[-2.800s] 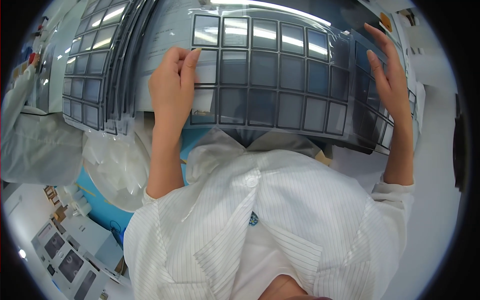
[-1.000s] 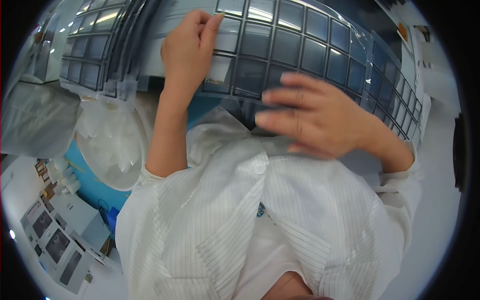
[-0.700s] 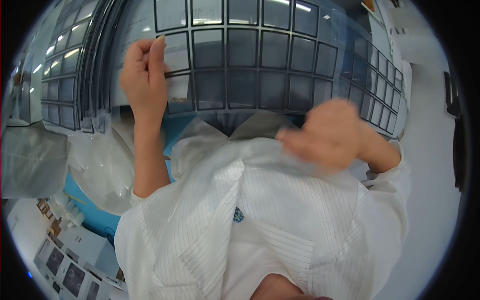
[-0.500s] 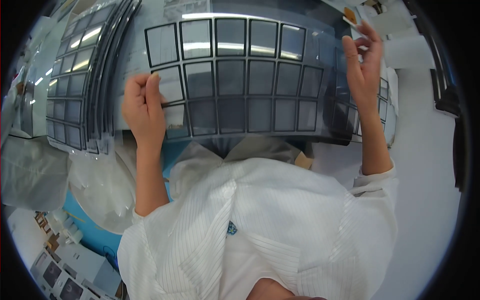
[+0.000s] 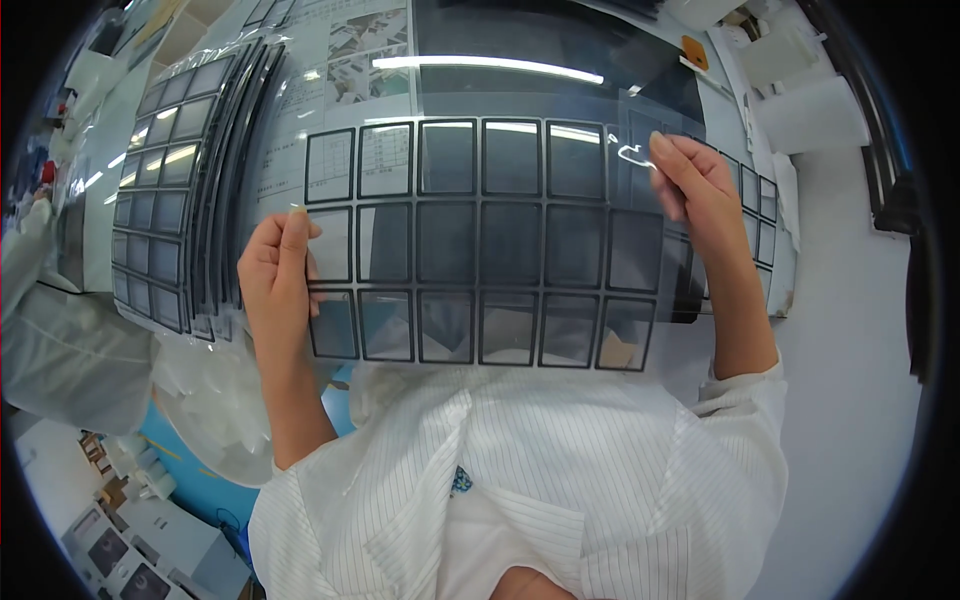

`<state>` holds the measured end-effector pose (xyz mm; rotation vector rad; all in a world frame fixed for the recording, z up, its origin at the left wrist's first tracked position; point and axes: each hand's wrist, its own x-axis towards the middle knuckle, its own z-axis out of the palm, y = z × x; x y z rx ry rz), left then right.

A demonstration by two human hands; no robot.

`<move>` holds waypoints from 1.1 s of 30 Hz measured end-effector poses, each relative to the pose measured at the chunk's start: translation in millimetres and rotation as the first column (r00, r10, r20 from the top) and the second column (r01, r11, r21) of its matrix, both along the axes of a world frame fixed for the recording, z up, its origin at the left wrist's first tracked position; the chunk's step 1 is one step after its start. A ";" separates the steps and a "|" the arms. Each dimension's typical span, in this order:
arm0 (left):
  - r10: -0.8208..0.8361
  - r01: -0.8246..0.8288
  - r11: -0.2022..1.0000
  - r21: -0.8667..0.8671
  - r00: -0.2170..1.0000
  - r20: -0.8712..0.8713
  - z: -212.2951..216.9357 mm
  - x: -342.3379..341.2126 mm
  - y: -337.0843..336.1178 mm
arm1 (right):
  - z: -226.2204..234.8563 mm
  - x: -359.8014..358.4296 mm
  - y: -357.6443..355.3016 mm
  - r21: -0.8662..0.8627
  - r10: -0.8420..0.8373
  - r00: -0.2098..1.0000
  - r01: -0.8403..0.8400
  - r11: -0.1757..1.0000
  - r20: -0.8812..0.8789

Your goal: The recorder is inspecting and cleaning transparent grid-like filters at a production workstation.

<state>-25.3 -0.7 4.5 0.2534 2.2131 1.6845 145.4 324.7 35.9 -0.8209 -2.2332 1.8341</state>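
Observation:
A clear film sheet (image 5: 447, 242) printed with rows of black square frames is held up in front of my body, its near edge overhanging the worktop. My left hand (image 5: 280, 262) pinches its left edge between thumb and fingers. At the far right corner, my right hand (image 5: 697, 190) is closed on the sheet's edge, fingertips partly hidden. Beside those fingertips the clear film catches the light in a bent, shiny streak. Through the sheet I can see the dark mat (image 5: 480, 25) and printed papers (image 5: 368, 50) lying on the worktop.
Left of me stands a leaning stack of similar framed sheets (image 5: 165, 190). Another framed sheet (image 5: 765, 200) lies under my right forearm. An orange-ended tool (image 5: 694, 53) rests at the far right. Clear plastic bags (image 5: 212, 395) hang by the worktop's near left side.
The sheet has come nearer to my body, with my left hand lowered along with it. My right hand has moved inward and down from the far right and closed on the sheet's right edge.

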 end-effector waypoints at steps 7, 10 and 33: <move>-0.017 0.022 0.997 -0.072 0.997 0.077 -0.7 14.5 1.0 | -10.4 16.5 -4.5 -0.085 -0.073 0.996 0.069 0.994 -0.043; -0.008 0.017 0.994 -0.109 0.997 0.083 -0.4 16.5 3.9 | -13.7 22.0 -2.4 -0.091 -0.071 0.996 0.066 0.994 -0.056; -0.077 0.094 0.989 -0.118 0.987 0.138 11.0 27.6 9.9 | -15.7 37.8 6.7 -0.111 -0.159 0.987 0.157 0.981 -0.009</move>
